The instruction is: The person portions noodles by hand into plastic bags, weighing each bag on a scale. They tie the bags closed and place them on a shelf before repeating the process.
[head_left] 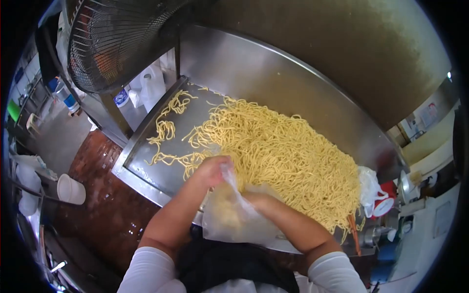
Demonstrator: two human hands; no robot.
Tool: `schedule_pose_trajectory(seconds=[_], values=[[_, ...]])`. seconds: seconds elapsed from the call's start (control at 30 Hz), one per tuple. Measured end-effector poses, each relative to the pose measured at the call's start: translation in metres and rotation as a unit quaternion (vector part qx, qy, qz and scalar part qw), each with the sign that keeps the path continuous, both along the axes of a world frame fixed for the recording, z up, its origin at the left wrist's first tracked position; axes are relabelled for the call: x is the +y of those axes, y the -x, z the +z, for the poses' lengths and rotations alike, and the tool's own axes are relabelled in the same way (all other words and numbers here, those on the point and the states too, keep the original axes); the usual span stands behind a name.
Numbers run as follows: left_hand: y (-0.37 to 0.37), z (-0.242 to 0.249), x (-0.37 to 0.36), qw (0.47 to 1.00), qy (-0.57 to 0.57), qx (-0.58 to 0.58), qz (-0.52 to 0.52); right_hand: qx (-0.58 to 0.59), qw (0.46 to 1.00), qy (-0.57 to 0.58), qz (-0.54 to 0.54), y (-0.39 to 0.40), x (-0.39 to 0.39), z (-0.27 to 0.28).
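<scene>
A large heap of yellow noodles [288,151] lies on a steel tray table [188,115]. At the heap's near edge I have a clear plastic bag [266,229], with a yellowish mass of noodles showing through its side. My left hand [215,171] is closed on the bag's upper edge, and a twisted strip of plastic runs down from it. My right hand [255,199] is at the bag's mouth, partly covered by the film. Its fingers are hidden, so their grip does not show.
A caged fan [115,49] stands at the upper left. Orange chopsticks [353,234] rest at the heap's right end, near a white plastic bag [367,188] and a red container [386,199]. A white bucket [71,189] stands on the wet brown floor [112,215] to the left.
</scene>
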State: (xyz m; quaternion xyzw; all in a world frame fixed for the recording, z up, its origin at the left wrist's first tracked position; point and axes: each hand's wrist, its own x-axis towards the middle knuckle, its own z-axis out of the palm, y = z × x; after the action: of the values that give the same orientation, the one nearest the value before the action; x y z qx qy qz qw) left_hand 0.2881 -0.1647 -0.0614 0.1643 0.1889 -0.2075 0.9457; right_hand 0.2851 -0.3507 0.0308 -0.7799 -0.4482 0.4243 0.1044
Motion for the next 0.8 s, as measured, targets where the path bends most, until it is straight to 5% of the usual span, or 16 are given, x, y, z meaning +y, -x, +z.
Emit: schedule_pose_trajectory(seconds=[0.07, 0.13, 0.2, 0.27, 0.33, 0.43, 0.47, 0.53, 0.57, 0.6, 0.63, 0.67, 0.7, 0.73, 0.77, 0.8], values=[[0.022, 0.023, 0.015, 0.974, -0.212, -0.077, 0.005, -0.056, 0.998, -0.012, 0.01, -0.008, 0.011, 0.013], [0.047, 0.018, 0.036, 0.955, -0.263, -0.138, -0.019, -0.088, 0.996, -0.031, 0.012, -0.012, 0.014, 0.001], [0.071, 0.025, 0.05, 0.761, -0.619, -0.097, -0.17, -0.351, 0.921, -0.166, 0.044, -0.018, 0.009, -0.04], [0.073, 0.035, 0.052, 0.775, -0.609, -0.073, -0.151, -0.364, 0.916, -0.167, 0.033, -0.01, 0.004, -0.068], [0.073, 0.042, 0.054, 0.812, -0.572, -0.032, -0.111, -0.263, 0.965, -0.018, -0.009, -0.005, 0.01, -0.072], [0.079, 0.046, 0.052, 0.863, -0.501, 0.033, -0.051, -0.157, 0.984, -0.053, -0.059, -0.005, -0.008, -0.073], [0.067, 0.048, 0.048, 0.91, -0.413, -0.024, 0.028, -0.106, 0.989, -0.08, -0.067, -0.008, -0.009, -0.073], [0.026, 0.086, 0.03, 0.948, -0.27, -0.087, 0.141, 0.129, 0.971, -0.072, -0.187, 0.011, 0.022, 0.009], [0.019, 0.124, 0.018, 0.955, -0.225, -0.091, 0.172, 0.0, 0.986, -0.12, -0.113, 0.028, 0.037, 0.044], [0.016, 0.149, 0.011, 0.956, -0.224, -0.089, 0.169, -0.128, 0.977, -0.166, -0.037, 0.044, 0.054, 0.061], [0.017, 0.172, 0.005, 0.957, -0.199, -0.109, 0.182, 0.06, 0.934, -0.326, -0.134, 0.049, 0.074, 0.016], [0.02, 0.187, 0.0, 0.957, -0.176, -0.129, 0.193, 0.244, 0.822, -0.465, -0.222, 0.053, 0.087, -0.031], [0.027, 0.195, -0.003, 0.951, -0.204, -0.131, 0.192, 0.247, 0.818, -0.469, -0.225, 0.061, 0.09, -0.043], [0.031, 0.183, 0.001, 0.951, -0.209, -0.129, 0.187, 0.103, 0.883, -0.44, -0.128, 0.068, 0.091, -0.049], [0.038, 0.161, 0.011, 0.935, -0.301, -0.151, 0.11, -0.045, 0.918, -0.393, -0.028, 0.071, 0.092, -0.055], [0.048, 0.146, 0.021, 0.905, -0.387, -0.17, 0.032, -0.042, 0.917, -0.397, -0.032, 0.071, 0.086, -0.054]])
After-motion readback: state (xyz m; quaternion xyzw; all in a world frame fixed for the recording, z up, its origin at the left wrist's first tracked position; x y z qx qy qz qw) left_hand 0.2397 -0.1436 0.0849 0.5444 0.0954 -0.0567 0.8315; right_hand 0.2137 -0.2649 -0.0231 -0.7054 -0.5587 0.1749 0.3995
